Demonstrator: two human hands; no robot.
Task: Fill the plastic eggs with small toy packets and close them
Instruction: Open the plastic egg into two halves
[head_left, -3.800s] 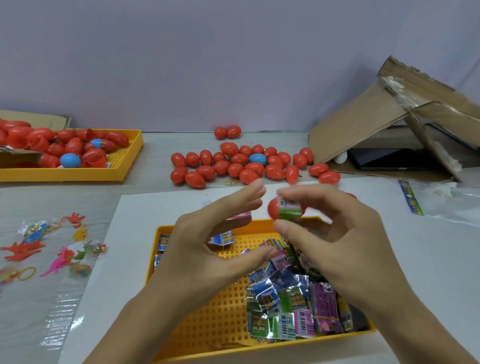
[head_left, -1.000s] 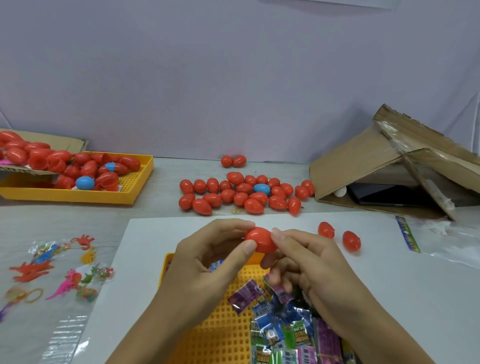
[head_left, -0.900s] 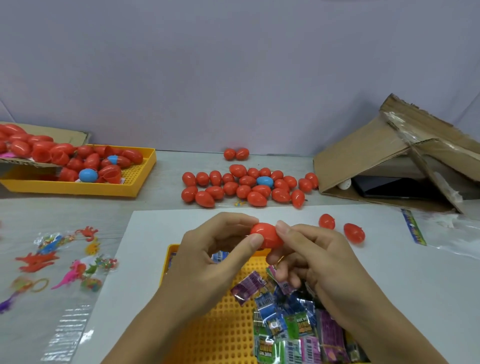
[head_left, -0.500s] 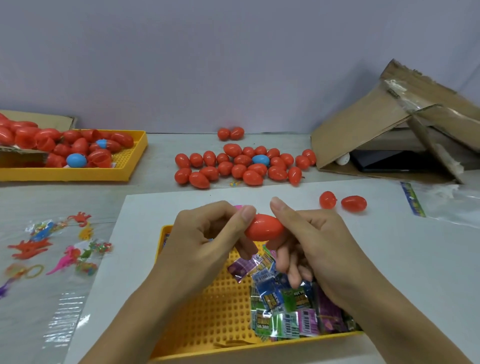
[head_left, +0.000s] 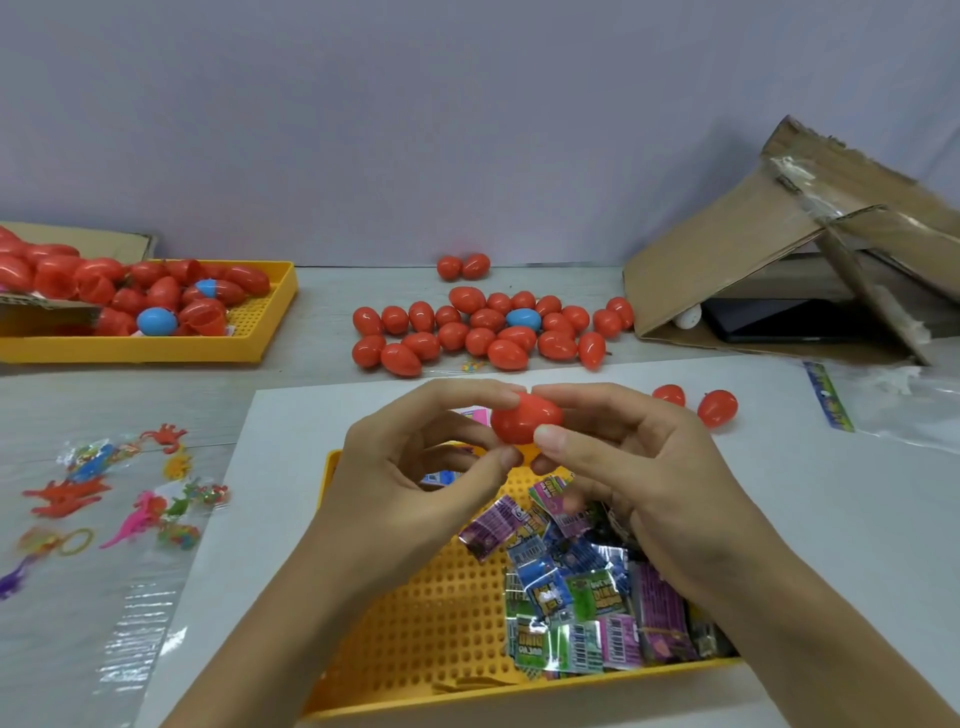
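Both hands, left (head_left: 415, 467) and right (head_left: 639, 467), pinch 1 closed red egg (head_left: 525, 424) above the yellow tray (head_left: 415, 623), long axis sideways. Packets (head_left: 576, 597) read "DINO".

Pale desk (head_left: 332, 374). A white sheet (head_left: 810, 519) is laid at centre, bearing a yellow perforated tray (head_left: 415, 623) and two red eggs (head_left: 717, 408). Behind it a cluster of closed eggs (head_left: 488, 332) is spread. A second yellow tray (head_left: 260, 332) is set far left, loose toy figures (head_left: 104, 499) near left, a torn cardboard box (head_left: 753, 249) far right.
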